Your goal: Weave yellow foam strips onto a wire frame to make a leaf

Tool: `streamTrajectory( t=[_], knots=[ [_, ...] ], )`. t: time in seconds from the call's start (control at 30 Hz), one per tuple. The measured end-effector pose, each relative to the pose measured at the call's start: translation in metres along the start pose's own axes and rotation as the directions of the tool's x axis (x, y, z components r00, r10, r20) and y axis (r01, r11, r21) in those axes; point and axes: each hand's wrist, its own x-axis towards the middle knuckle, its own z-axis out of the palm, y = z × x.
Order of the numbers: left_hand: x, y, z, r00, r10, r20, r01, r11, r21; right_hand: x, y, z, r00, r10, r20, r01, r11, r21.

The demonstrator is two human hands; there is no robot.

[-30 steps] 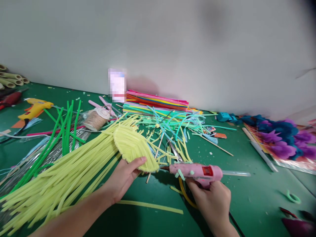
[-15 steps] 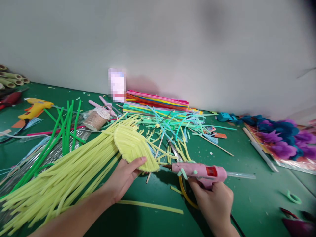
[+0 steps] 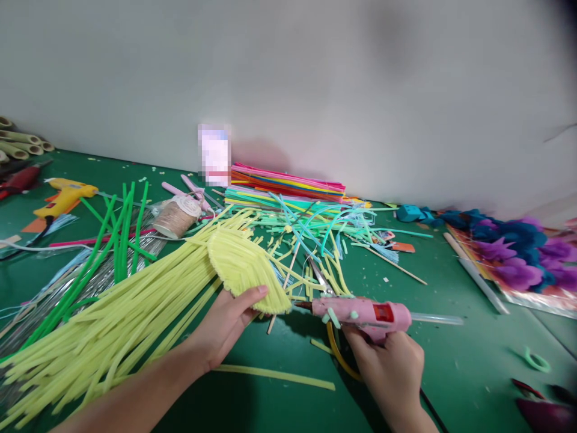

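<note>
My left hand (image 3: 237,316) is closed on a yellow leaf-shaped piece (image 3: 246,264) made of pipe cleaners laid side by side, its thumb pressed on the lower edge. In my right hand (image 3: 390,361) is a pink glue gun (image 3: 360,310), gripped by its handle, with a clear glue stick (image 3: 437,319) out of its back. The nozzle points left, close to the leaf's right tip; whether they touch I cannot tell. Loose yellow pipe cleaners (image 3: 121,313) lie in a big heap behind and left of my left hand. Scissors (image 3: 321,276) lie beyond the gun, partly hidden by it.
A yellow glue gun (image 3: 67,195), green pipe cleaners (image 3: 121,240) and a twine spool (image 3: 175,218) lie to the left. Bundles of coloured pipe cleaners (image 3: 288,183) rest by the wall (image 3: 288,72). Purple and blue flowers (image 3: 518,252) are at the right, near a rod (image 3: 475,273).
The pink glue gun in my right hand has shifted slightly left, nearer the leaf's tip. My left hand and the yellow piece stay put.
</note>
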Motion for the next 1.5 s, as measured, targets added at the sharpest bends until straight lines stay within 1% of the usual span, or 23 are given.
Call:
streamTrajectory(
  t=[0.2, 0.33, 0.53, 0.93, 1.03, 1.13, 1.23, 1.4, 1.5],
  knots=[
    [-0.0007, -0.0005, 0.0000, 1.000, 0.000, 0.005, 0.000, 1.000, -0.006, -0.0003, -0.0007, -0.0007, 1.000, -0.005, 0.010, 0.006, 1.000, -0.014],
    [-0.0002, 0.0002, 0.0005, 1.000, 0.001, 0.001, -0.001, 1.000, -0.008, -0.0002, 0.0001, -0.0003, 1.000, -0.027, -0.009, 0.027, 1.000, -0.002],
    [-0.0003, -0.0003, 0.0000, 1.000, -0.003, -0.004, 0.003, 1.000, 0.012, -0.0004, 0.0006, -0.0001, 1.000, -0.012, -0.005, 0.012, 1.000, -0.016],
    [-0.0002, -0.0002, -0.0012, 1.000, 0.000, -0.002, 0.000, 1.000, 0.015, 0.0007, 0.0004, 0.0006, 0.997, 0.043, -0.061, -0.044, 0.999, -0.010],
    [-0.0006, 0.0001, -0.0011, 1.000, 0.003, 0.011, -0.003, 1.000, 0.020, -0.0004, -0.0002, 0.0010, 0.997, 0.022, -0.070, -0.024, 0.999, -0.029],
    [-0.0005, -0.0001, -0.0013, 1.000, 0.002, 0.008, -0.003, 1.000, 0.021, -0.0014, 0.0001, 0.0015, 0.999, -0.010, -0.048, 0.008, 0.999, -0.047],
    [0.0000, -0.0006, -0.0014, 1.000, 0.007, -0.001, -0.007, 1.000, 0.025, -0.0014, 0.0003, 0.0018, 0.999, -0.013, -0.032, 0.012, 0.998, -0.054],
    [-0.0004, 0.0001, -0.0002, 1.000, 0.000, -0.004, 0.000, 1.000, 0.023, -0.0009, -0.0013, 0.0016, 0.996, 0.019, -0.083, -0.022, 0.999, -0.039],
    [-0.0006, 0.0011, 0.0007, 1.000, -0.009, -0.009, 0.010, 1.000, 0.011, -0.0012, -0.0016, 0.0020, 0.995, 0.008, -0.096, -0.010, 1.000, -0.027]
  ],
)
